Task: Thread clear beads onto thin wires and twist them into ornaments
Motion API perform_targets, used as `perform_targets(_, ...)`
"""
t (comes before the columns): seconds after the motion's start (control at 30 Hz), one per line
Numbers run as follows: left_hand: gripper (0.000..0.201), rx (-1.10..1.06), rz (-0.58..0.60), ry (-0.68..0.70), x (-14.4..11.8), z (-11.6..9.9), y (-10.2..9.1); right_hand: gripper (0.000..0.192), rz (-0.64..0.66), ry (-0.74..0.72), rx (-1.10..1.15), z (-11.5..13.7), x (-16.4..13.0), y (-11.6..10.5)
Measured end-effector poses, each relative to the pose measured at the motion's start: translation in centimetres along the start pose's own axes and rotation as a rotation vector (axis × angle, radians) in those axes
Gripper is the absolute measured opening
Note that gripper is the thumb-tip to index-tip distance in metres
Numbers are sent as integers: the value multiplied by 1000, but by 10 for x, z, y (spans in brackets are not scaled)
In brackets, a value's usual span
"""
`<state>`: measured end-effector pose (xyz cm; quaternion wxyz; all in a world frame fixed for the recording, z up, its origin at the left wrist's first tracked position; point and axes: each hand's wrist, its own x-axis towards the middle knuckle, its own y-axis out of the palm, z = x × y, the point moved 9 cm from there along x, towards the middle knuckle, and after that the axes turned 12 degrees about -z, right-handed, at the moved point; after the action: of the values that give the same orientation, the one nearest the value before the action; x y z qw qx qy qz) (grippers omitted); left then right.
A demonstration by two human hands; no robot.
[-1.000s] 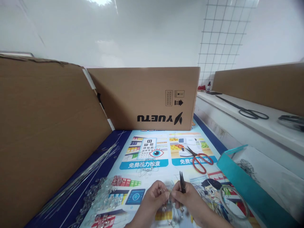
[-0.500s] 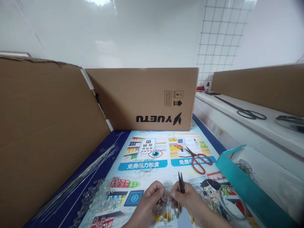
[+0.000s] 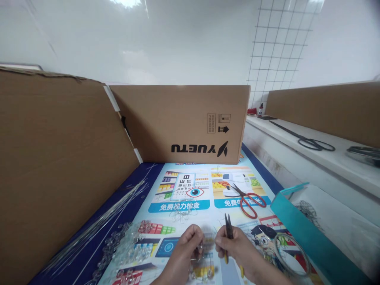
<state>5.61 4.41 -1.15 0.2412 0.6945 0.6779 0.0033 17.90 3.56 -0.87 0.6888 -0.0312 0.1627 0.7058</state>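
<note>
Hands, two, low centre of the head view, wrists entering from the bottom edge.

Left hand: fingers curled inward, thumb and forefinger pinched on a thin beaded wire piece that runs across to the other hand; clear beads hang blurred below it, detail too fine to tell.

Right hand: closed around small pliers, dark tips pointing up and away, yellow handle ends showing beneath the palm; fingertips meet the same wire piece. The two hands sit just beside each other, apart by a narrow gap bridged by the wire.

Surface: printed poster mat with an eye-chart picture.

Left of the hands: heap of clear beads, near; beyond it a bundle of straight wires lying along the foot of a cardboard wall.

Ahead: red-handled scissors flat on the mat, well apart; an upright cardboard box closes the far edge.

Right: wire ring near the right wrist; teal-edged bag just beyond it, then a raised white ledge carrying black scissors.

Open room: bare mat between the hands and the red-handled scissors; sides hemmed by cardboard and bag.
</note>
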Motion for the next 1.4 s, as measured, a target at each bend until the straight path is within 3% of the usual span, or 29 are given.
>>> perform_targets(0.23, 37, 206, 134, 70, 8, 13, 5, 29, -5, -38, 104, 5, -1, 4)
perform_targets(0.43, 33, 230, 183, 61, 4, 14, 10, 24, 52, 12, 276, 10, -12, 17)
perform_targets(0.57, 33, 262, 198, 96, 4, 13, 9, 24, 54, 10, 290, 6, -8, 15)
perform_targets(0.73, 32, 262, 214, 107, 6, 17, 6, 27, -13, -15, 142, -1, 1, 3)
perform_targets(0.9, 32, 280, 224, 129, 7, 18, 8, 23, -111, -97, -39, 10, -2, -3)
perform_targets(1.23, 33, 291, 277, 131, -2, 10, 17, 22, -61, -189, -140, 20, -10, 7)
perform_targets(1.4, 34, 231, 225, 99, -2, 4, 14, 15, -55, -167, -173, 22, -10, 6)
